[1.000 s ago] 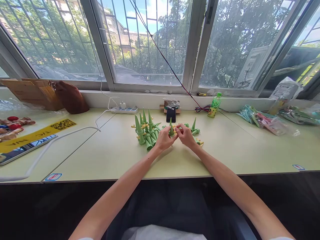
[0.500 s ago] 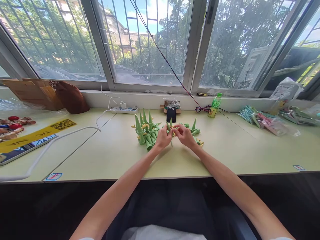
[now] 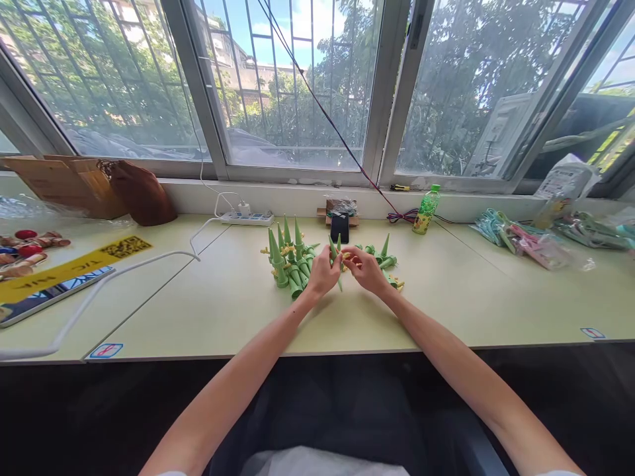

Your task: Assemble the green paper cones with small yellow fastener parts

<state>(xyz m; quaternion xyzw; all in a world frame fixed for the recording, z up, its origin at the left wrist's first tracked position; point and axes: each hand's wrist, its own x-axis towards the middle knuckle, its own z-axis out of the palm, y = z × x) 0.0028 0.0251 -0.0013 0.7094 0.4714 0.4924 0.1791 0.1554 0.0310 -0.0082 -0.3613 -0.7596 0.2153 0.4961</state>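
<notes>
Left hand: the left hand (image 3: 324, 272) is curled, thumb and fingers pinching a green pointed piece (image 3: 333, 248).
Right hand: the right hand (image 3: 366, 270) has its fingers bent inward, tips close together against or just beside that piece; whether they grip something small I cannot tell.
Held piece: slim, tapering, matte like plastic; it sits between the two hands, its tips showing beyond and below the left fingers.
Left cluster: green cones (image 3: 276, 264) with yellow bits, some upright, others lying, just left of the left hand.
Right group: green parts (image 3: 389, 262), smooth and rounded, right of the right hand.
Surface: pale, smooth tabletop (image 3: 208, 314).
</notes>
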